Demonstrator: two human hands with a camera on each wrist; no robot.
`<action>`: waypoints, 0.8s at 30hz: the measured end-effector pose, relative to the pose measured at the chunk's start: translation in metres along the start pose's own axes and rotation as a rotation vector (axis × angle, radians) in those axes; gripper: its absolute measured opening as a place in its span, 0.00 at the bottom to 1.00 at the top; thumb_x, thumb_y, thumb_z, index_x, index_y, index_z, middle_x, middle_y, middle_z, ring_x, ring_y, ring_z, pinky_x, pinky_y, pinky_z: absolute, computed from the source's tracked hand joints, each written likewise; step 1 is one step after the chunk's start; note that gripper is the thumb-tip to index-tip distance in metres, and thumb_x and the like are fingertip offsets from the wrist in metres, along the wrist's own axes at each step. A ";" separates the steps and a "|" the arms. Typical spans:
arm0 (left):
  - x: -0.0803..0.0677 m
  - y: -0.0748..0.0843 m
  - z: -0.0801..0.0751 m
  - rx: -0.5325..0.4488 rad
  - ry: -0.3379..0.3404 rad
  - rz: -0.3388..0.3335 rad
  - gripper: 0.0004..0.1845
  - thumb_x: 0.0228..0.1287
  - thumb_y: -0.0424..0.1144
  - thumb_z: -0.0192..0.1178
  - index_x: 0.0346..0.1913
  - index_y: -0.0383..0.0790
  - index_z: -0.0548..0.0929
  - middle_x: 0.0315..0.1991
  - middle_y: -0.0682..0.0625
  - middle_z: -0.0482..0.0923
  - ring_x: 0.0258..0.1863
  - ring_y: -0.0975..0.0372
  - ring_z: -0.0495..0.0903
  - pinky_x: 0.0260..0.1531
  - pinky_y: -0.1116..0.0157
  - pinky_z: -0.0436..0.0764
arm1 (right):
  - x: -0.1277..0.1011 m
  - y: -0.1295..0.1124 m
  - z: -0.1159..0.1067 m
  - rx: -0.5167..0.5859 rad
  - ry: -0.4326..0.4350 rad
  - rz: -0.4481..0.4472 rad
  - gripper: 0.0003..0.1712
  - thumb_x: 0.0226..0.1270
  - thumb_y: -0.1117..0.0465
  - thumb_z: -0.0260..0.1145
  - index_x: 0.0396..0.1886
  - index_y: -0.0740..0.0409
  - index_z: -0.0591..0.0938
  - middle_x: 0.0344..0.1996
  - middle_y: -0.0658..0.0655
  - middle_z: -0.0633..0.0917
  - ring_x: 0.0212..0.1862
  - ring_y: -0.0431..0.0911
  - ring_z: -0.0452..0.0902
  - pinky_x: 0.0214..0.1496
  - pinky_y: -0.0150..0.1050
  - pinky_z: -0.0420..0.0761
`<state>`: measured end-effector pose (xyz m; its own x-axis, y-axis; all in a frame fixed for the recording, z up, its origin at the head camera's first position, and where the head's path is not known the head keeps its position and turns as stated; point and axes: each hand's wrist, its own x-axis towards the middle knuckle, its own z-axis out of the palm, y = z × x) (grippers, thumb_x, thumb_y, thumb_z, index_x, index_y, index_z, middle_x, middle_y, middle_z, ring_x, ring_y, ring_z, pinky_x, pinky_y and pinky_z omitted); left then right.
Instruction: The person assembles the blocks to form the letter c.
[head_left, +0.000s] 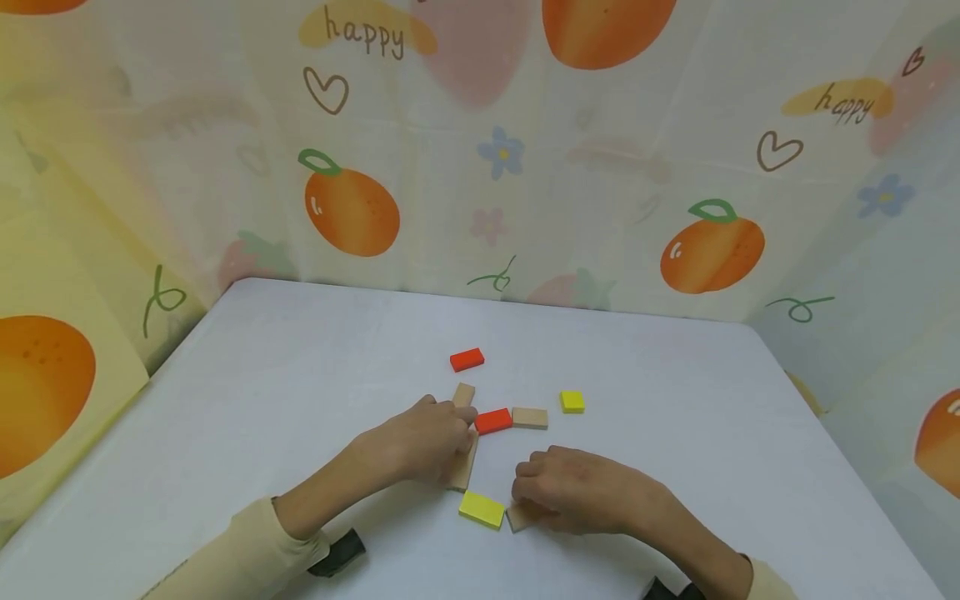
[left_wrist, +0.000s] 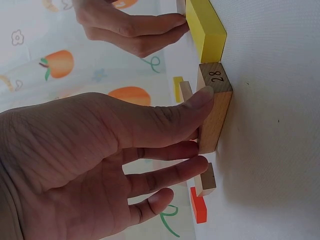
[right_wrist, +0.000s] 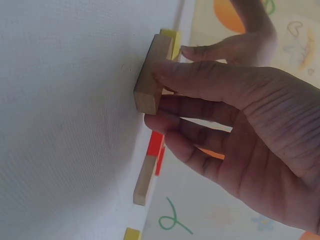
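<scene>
My left hand [head_left: 459, 435] pinches a long plain wooden block [head_left: 462, 473] lying flat on the white table [head_left: 262, 375]. In the left wrist view that hand [left_wrist: 202, 122] has thumb and fingers on opposite sides of this block [left_wrist: 216, 112], which is marked 28. My right hand [head_left: 527, 493] pinches a second wooden block [head_left: 517, 517] between thumb and fingers; the right wrist view shows the hand [right_wrist: 155, 92] on that block [right_wrist: 150, 80]. A yellow block [head_left: 482, 509] lies between the two held blocks.
Past the hands lie a red block [head_left: 492, 421], a wooden block [head_left: 529, 417], a small yellow block [head_left: 572, 402], a short wooden block [head_left: 463, 394] and a farther red block [head_left: 467, 359]. Fruit-print curtains wall in the table's back and sides.
</scene>
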<state>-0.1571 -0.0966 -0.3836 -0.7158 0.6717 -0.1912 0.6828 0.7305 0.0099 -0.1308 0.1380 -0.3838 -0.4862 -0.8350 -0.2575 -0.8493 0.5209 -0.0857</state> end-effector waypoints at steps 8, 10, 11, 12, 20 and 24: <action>-0.001 0.000 0.000 0.018 0.005 0.008 0.15 0.53 0.44 0.81 0.44 0.47 0.93 0.46 0.53 0.83 0.41 0.63 0.80 0.50 0.61 0.82 | -0.001 -0.001 0.002 -0.010 0.011 -0.013 0.10 0.67 0.58 0.76 0.45 0.43 0.87 0.36 0.38 0.84 0.39 0.31 0.73 0.51 0.26 0.80; -0.001 0.000 0.000 0.026 0.006 0.011 0.16 0.53 0.45 0.81 0.45 0.47 0.93 0.46 0.53 0.83 0.41 0.63 0.80 0.50 0.61 0.82 | -0.002 -0.001 0.002 -0.008 0.013 -0.014 0.10 0.66 0.58 0.76 0.45 0.42 0.87 0.35 0.38 0.84 0.38 0.31 0.73 0.51 0.26 0.80; -0.001 0.000 0.000 0.028 0.006 0.012 0.16 0.53 0.45 0.81 0.45 0.47 0.93 0.46 0.53 0.83 0.41 0.63 0.80 0.50 0.61 0.82 | -0.002 -0.001 0.002 -0.006 0.014 -0.014 0.10 0.67 0.58 0.76 0.45 0.42 0.87 0.35 0.38 0.84 0.38 0.31 0.73 0.50 0.25 0.80; -0.001 0.000 0.000 0.031 0.007 0.013 0.16 0.53 0.45 0.81 0.45 0.47 0.93 0.45 0.53 0.83 0.41 0.63 0.80 0.50 0.61 0.82 | -0.002 -0.001 0.002 -0.004 0.016 -0.015 0.09 0.66 0.58 0.76 0.44 0.43 0.87 0.35 0.38 0.84 0.38 0.31 0.73 0.50 0.26 0.80; -0.001 0.000 0.001 0.040 0.013 0.019 0.16 0.53 0.45 0.81 0.45 0.47 0.93 0.44 0.53 0.83 0.40 0.64 0.80 0.50 0.61 0.82 | -0.002 -0.001 0.001 0.011 0.010 -0.016 0.10 0.66 0.58 0.76 0.45 0.44 0.87 0.36 0.39 0.85 0.38 0.32 0.73 0.51 0.27 0.80; -0.001 0.000 0.001 0.035 0.012 0.014 0.17 0.53 0.45 0.82 0.45 0.47 0.93 0.44 0.53 0.83 0.41 0.64 0.80 0.49 0.61 0.82 | -0.001 -0.001 0.001 0.018 -0.002 -0.005 0.10 0.66 0.58 0.76 0.46 0.43 0.87 0.36 0.39 0.85 0.39 0.32 0.73 0.51 0.26 0.80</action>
<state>-0.1564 -0.0973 -0.3844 -0.7074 0.6835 -0.1798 0.6975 0.7162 -0.0218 -0.1290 0.1383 -0.3846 -0.4818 -0.8372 -0.2589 -0.8477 0.5201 -0.1043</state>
